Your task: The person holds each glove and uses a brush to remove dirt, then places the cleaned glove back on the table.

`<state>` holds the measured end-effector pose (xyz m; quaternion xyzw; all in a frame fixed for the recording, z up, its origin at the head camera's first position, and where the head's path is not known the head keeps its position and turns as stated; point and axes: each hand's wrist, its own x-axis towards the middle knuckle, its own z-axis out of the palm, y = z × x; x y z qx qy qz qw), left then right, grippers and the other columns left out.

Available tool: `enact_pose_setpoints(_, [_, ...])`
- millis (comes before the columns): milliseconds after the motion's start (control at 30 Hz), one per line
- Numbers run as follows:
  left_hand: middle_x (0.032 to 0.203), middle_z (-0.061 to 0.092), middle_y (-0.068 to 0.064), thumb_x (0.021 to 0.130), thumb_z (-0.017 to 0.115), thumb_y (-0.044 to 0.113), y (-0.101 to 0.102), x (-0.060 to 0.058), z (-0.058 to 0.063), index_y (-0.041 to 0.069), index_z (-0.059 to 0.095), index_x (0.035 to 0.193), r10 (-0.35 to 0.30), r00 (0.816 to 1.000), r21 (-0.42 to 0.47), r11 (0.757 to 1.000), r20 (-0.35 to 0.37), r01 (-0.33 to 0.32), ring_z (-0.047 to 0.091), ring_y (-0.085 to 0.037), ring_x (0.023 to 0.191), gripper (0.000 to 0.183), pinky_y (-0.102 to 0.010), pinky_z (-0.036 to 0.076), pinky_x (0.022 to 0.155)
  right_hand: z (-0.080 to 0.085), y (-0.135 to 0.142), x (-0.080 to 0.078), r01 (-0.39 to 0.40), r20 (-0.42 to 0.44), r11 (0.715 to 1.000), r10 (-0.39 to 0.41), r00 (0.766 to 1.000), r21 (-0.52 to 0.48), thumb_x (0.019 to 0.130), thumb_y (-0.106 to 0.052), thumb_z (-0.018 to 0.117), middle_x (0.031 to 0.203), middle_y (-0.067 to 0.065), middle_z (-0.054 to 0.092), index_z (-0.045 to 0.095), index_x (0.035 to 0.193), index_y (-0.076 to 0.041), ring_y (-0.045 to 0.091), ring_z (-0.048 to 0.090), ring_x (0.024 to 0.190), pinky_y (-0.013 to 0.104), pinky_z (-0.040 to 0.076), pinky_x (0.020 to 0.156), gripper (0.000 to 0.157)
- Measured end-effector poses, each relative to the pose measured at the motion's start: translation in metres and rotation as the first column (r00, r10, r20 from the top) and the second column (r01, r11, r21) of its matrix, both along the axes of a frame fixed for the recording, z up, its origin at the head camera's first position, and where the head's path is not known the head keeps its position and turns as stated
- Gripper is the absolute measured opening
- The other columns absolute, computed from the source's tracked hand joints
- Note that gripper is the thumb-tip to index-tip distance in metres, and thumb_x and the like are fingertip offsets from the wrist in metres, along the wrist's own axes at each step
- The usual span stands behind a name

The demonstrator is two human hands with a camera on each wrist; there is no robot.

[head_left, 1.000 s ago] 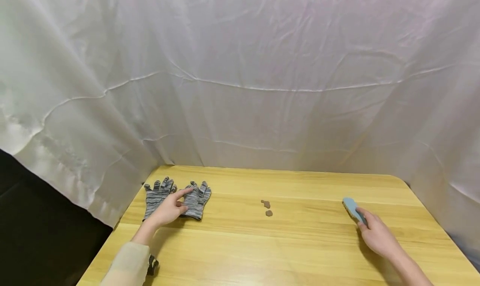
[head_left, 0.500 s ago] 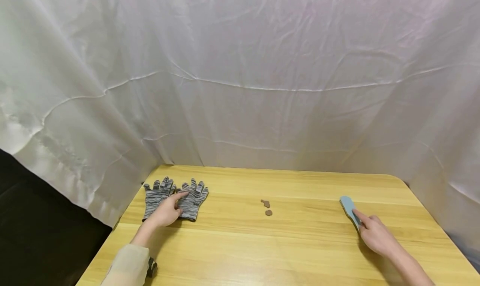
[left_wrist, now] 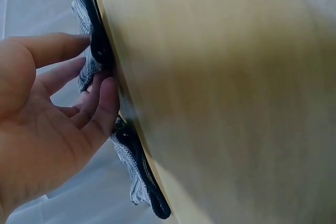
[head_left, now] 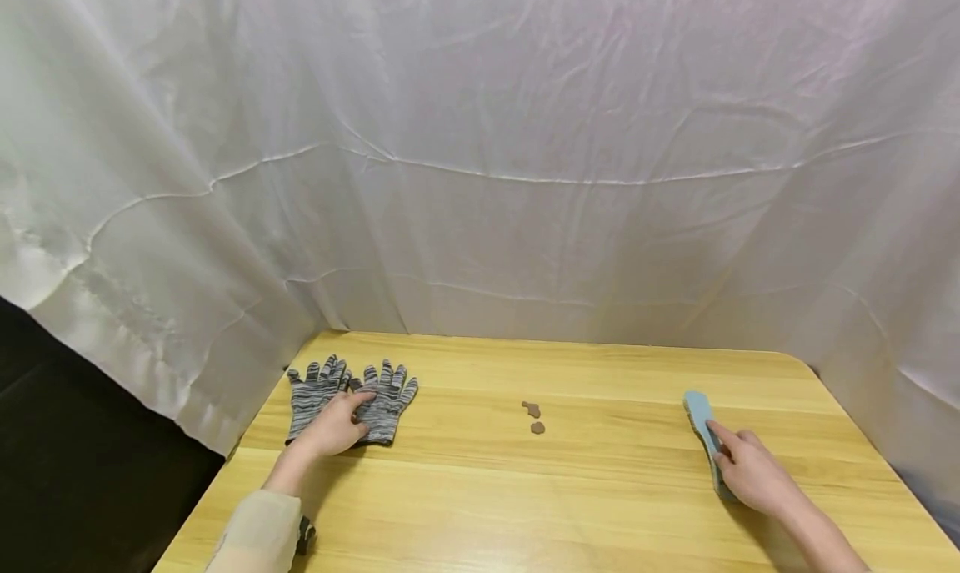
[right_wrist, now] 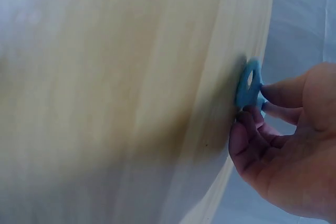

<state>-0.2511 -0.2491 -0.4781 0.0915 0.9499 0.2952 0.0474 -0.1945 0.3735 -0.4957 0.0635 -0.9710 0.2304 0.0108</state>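
Observation:
Two grey-and-black striped knit gloves lie side by side at the table's back left: the left glove (head_left: 309,396) and the right glove (head_left: 390,402). My left hand (head_left: 336,423) rests its index finger on the right glove, its thumb beside the cuff. In the left wrist view that hand's thumb touches the dark cuff (left_wrist: 100,43). A light blue brush (head_left: 699,410) lies at the right, its head pointing away. My right hand (head_left: 753,471) touches it, index finger extended along the top. In the right wrist view the handle end with a hole (right_wrist: 247,98) shows beside the thumb and fingertips.
Two small flat brown pieces, one irregular (head_left: 532,409) and one rounder (head_left: 537,428), lie mid-table. A small dark object (head_left: 306,536) is partly hidden by the left sleeve. Pale curtains (head_left: 525,256) enclose the wooden table (head_left: 540,506) at the back and sides.
The right glove shifted left, closer to the other glove, and its fingers now lie spread. The brush turned slightly, its handle end now showing below my right hand; that index finger straightened.

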Motion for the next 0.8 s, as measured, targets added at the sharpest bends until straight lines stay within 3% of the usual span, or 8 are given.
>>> enact_pose_setpoints(233, [0.101,0.042,-0.015,0.094,0.069,0.005,0.001,0.001,-0.003,-0.004,0.054,0.147,0.032,0.997,-0.004,0.999,0.065,-0.032,0.041,-0.024,0.080,0.055,-0.039,0.040,0.071,-0.003,0.001,0.002,-0.004,-0.003,1.000,0.005,1.000,0.006,0.099,0.001,0.054,0.101,0.020,0.058,0.039,0.149,0.017,0.025,0.053,0.087,0.037,0.048,0.070,0.055])
enact_pose_setpoints(533, [0.109,0.045,-0.019,0.094,0.069,0.007,-0.002,-0.001,-0.001,0.000,0.055,0.147,0.020,0.999,-0.034,0.999,0.047,-0.018,0.045,-0.024,0.084,0.055,-0.043,0.045,0.075,0.000,0.000,0.000,0.012,0.008,1.000,-0.012,1.000,-0.016,0.100,-0.001,0.051,0.107,0.025,0.056,0.037,0.152,0.014,0.028,0.056,0.091,0.042,0.051,0.073,0.056])
enact_pose_setpoints(700, [0.130,0.046,-0.030,0.096,0.069,0.007,-0.002,0.002,0.002,-0.001,0.052,0.149,0.037,0.999,-0.073,0.997,0.029,-0.035,0.054,-0.030,0.094,0.057,-0.045,0.048,0.077,0.004,-0.003,0.003,0.052,-0.044,0.998,-0.054,0.998,-0.045,0.106,-0.009,0.045,0.122,0.036,0.050,0.033,0.155,0.012,0.043,0.057,0.102,0.057,0.052,0.083,0.054])
enact_pose_setpoints(800, [0.143,0.038,-0.036,0.097,0.067,0.007,-0.002,0.004,0.006,-0.004,0.048,0.151,0.055,0.998,-0.092,0.994,0.007,-0.055,0.057,-0.043,0.113,0.058,-0.051,0.053,0.085,0.007,-0.004,0.006,0.066,-0.119,0.996,-0.074,0.990,-0.067,0.110,-0.016,0.040,0.135,0.042,0.044,0.033,0.156,0.010,0.057,0.051,0.116,0.071,0.045,0.092,0.053])
